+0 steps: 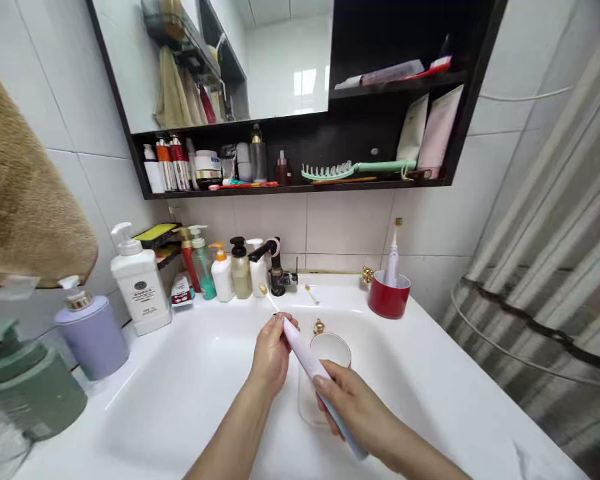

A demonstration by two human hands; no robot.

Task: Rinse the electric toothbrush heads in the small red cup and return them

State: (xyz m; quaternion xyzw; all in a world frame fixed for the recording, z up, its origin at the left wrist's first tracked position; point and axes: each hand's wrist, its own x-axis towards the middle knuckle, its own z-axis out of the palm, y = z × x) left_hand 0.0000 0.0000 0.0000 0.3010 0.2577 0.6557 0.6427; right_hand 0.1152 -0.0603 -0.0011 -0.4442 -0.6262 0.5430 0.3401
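Over the white sink [180, 373], my right hand [360, 410] is closed around a pale toothpaste tube [305, 357] and a clear plastic cup [325, 373]. The tube points up and left toward my left hand [271, 353]. My left hand pinches the handle of a toothbrush [269, 297] at the tube's tip, with the brush head pointing toward the black tap [275, 263].
A red cup [389, 297] with an electric toothbrush stands right of the tap. Pump bottles [220, 270] line the back and left rim, with a lilac bottle [93, 333] and a green one [27, 380] nearer. A towel [25, 193] hangs left, a striped curtain [555, 267] right.
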